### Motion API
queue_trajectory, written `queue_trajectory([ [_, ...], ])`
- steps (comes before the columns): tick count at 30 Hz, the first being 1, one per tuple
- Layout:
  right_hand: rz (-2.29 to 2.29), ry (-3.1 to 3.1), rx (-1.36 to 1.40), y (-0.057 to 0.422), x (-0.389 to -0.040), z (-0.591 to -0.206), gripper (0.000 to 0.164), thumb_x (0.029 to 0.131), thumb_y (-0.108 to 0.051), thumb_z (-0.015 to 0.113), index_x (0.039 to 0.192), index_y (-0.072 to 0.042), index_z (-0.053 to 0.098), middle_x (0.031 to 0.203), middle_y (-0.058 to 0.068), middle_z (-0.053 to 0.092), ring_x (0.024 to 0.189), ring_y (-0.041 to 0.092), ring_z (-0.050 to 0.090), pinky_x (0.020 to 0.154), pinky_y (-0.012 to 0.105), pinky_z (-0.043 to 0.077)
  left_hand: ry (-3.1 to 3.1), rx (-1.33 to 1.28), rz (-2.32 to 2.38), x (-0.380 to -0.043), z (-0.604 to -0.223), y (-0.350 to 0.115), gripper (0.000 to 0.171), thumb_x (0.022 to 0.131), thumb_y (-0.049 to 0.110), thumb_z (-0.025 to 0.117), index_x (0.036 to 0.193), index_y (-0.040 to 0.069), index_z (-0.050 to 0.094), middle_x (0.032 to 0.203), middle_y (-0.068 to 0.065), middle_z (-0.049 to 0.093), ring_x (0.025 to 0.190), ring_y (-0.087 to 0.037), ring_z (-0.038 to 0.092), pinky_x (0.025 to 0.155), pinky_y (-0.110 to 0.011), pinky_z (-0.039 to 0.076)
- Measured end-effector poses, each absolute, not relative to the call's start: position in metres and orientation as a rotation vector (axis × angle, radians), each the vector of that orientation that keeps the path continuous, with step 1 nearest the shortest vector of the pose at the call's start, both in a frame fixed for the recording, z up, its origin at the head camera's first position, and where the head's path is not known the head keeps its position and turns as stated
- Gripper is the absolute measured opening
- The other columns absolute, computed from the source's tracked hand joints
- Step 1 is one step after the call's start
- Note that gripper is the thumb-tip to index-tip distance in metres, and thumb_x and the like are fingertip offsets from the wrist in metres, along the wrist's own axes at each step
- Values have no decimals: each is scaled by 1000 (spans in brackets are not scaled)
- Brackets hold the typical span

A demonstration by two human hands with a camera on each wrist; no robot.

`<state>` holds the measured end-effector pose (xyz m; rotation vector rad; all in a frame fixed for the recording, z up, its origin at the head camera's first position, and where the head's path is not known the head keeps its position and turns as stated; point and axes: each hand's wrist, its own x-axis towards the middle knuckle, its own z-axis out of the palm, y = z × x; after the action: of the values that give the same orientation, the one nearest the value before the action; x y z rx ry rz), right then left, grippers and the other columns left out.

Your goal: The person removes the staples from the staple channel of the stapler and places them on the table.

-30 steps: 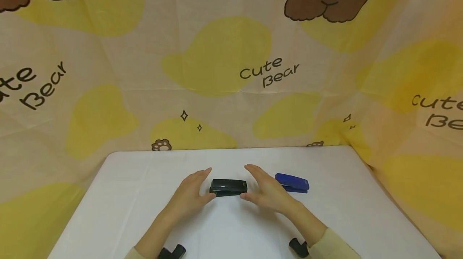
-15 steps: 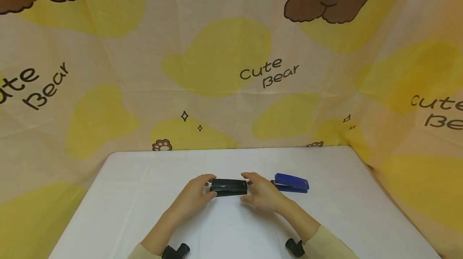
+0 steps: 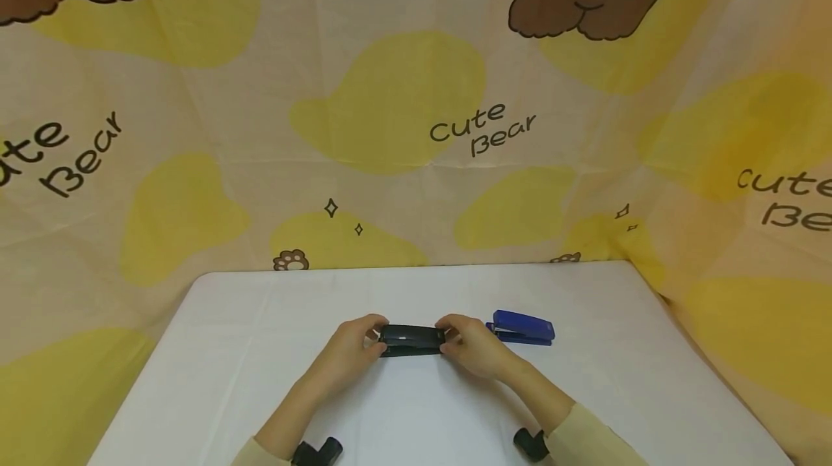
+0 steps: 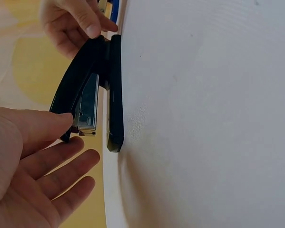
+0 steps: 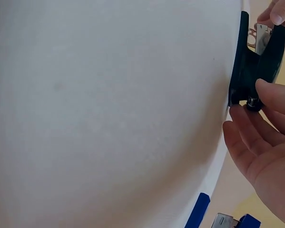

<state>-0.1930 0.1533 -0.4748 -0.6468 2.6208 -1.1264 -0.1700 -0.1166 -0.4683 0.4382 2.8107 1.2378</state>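
A black stapler (image 3: 412,340) lies lengthwise between both hands near the table's middle. My left hand (image 3: 351,352) pinches its left end. In the left wrist view the thumb (image 4: 56,124) and a fingertip meet at the nose of the upper arm, above the metal staple channel (image 4: 88,102). At the hinge end, my right hand (image 3: 479,347) grips with the thumb (image 5: 275,95) on the side and fingers behind. A gap shows between the stapler's upper arm and its base (image 4: 115,95), which sits close against the table.
A blue stapler (image 3: 522,327) lies on the white table (image 3: 273,321), just right of the right hand. Patterned cloth (image 3: 390,105) hangs behind the table's far edge. Black wrist devices (image 3: 318,451) show at both forearms.
Both hands have closed in from either side of the black stapler and now hold its ends. The stapler has shifted very slightly. The blue stapler stays put.
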Motion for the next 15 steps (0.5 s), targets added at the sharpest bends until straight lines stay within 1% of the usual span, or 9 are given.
queue_trajectory([
  [5,-1124,2594,-650,158,-188,-473,33,95,-2,74,127,-3,66,117,8,70,97,19,69,84,36,58,2773,439,1227,-166,-467,-116,32,91,5,77,122,8,70,103,-3,73,93,-17,66,80,-41,55],
  [9,-1116,2575,-659,162,-185,-472,33,94,-3,75,126,-3,67,113,5,70,95,17,68,84,34,57,2730,427,1219,-162,-464,-115,31,90,8,79,120,9,71,102,-2,72,93,-18,65,80,-44,55],
  [15,-1136,2535,-685,167,-178,-472,32,92,-2,76,122,-3,68,109,3,71,96,18,68,84,35,57,2689,436,1218,-155,-462,-114,30,88,8,80,117,10,72,103,-1,73,93,-19,65,79,-44,54],
])
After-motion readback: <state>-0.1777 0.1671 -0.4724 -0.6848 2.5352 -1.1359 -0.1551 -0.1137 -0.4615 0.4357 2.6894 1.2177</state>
